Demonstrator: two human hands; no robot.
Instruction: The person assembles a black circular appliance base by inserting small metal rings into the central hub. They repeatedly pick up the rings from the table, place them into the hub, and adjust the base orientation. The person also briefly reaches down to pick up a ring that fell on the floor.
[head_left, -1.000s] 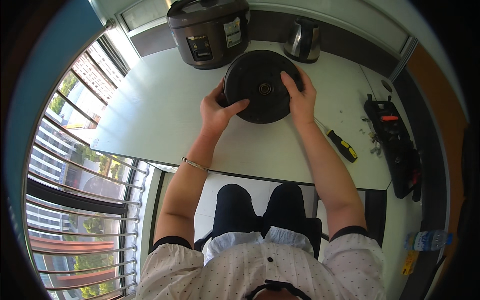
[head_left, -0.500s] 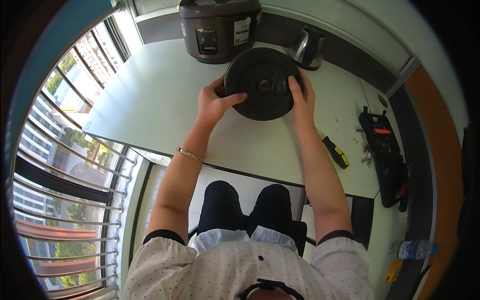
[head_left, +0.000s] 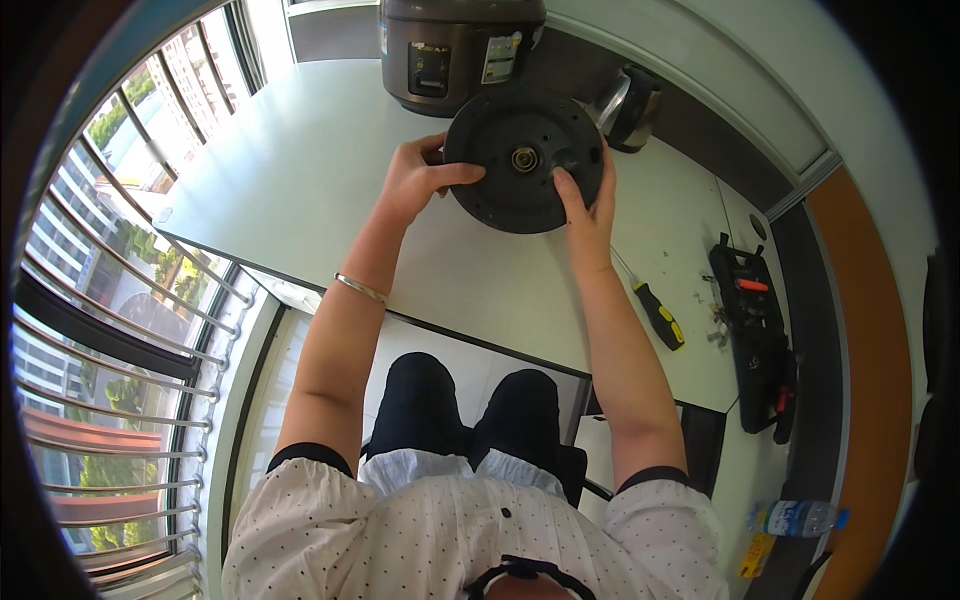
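Observation:
Between my hands, above the table, is a round black base [head_left: 505, 203], disc-shaped, with a brass-coloured ring and several small holes in its face. That face is turned up toward me. My left hand [head_left: 420, 178] grips the left rim, thumb lying over the face and fingers curled behind. On the right rim, my right hand [head_left: 588, 205] holds on with its thumb pressed near a raised spot; most of its fingers are hidden behind the base. A screwdriver [head_left: 660, 315] with a black and yellow handle lies on the table beside my right forearm.
A brown rice cooker [head_left: 450, 60] stands behind the base, with a metal kettle [head_left: 630, 108] at its right. Small metal parts [head_left: 716, 318] lie beside an open black tool case [head_left: 752, 330]. A plastic bottle [head_left: 800, 518] is at the lower right. Barred windows line the left.
The black base has turned slightly in my hands, and my right thumb has slid inward over its face. The whole view has shifted a little.

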